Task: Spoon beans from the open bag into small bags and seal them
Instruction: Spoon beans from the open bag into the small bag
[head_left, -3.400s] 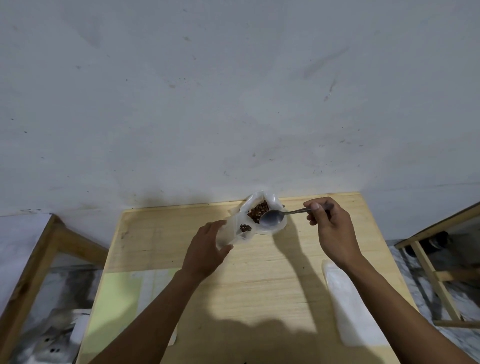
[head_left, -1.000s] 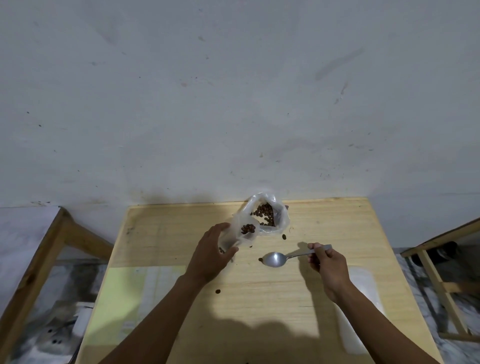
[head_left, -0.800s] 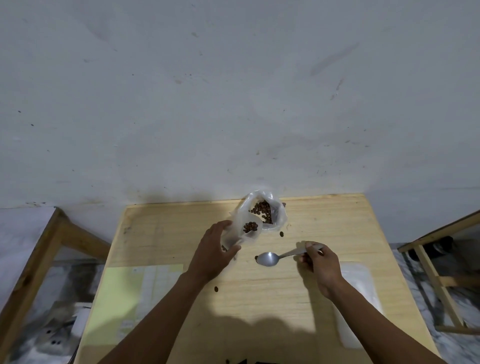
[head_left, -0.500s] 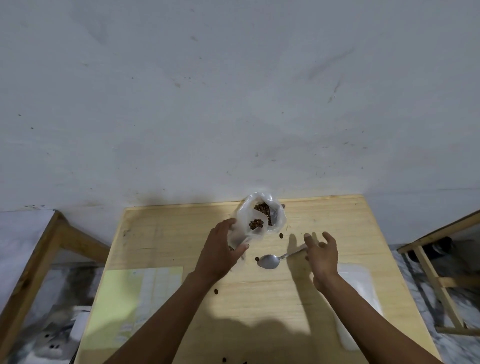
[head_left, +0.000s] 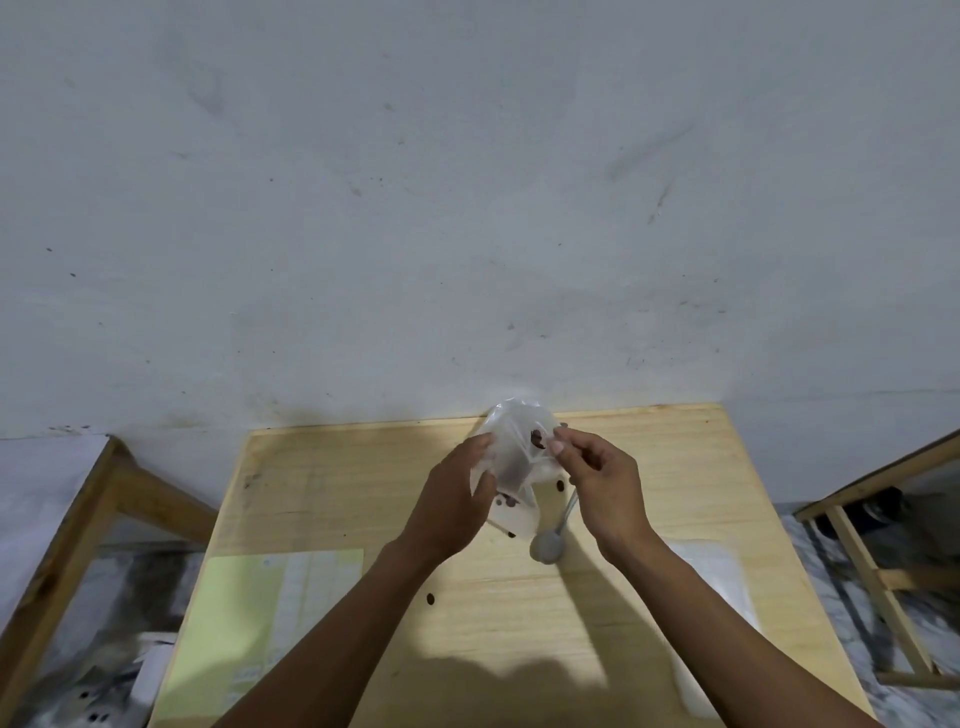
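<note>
A: Any words or labels to read?

B: No. The yellow-green paper (head_left: 260, 613) on the table's near left has faint print, too blurry to read. The bags are plain clear plastic, no brand seen.

A: OK. Where's the small bag?

B: Held up over the wooden table (head_left: 675, 467), near the far edge, between both hands. The small bag (head_left: 511, 467) is see-through w/ a few brown beans (head_left: 506, 501) low inside it.

A: Left hand?

B: The left hand (head_left: 452, 499) grips the bag's left side, thumb on the front, fingers curled behind. Arm comes up from the bottom left.

A: Right hand?

B: The right hand (head_left: 602, 478) pinches the bag's top right edge w/ thumb and first finger. Other fingers are curled in. Its arm comes in from the bottom right.

A: And the big open bag?

B: The open bag (head_left: 519, 421) sits right behind the small one, at the table's far edge by the grey wall (head_left: 467, 208). Dark beans show thru it. Hard to tell where one bag ends and the other starts.

A: Spoon?

B: The spoon (head_left: 548, 543) lies on the table, no hand on it, just below the right hand, bowl toward the person. Loose beans lie on the wood, e.g. one stray bean (head_left: 429, 599) nearer the person. A flat clear packet (head_left: 711, 577) lies at the right, partly under the right arm.
</note>
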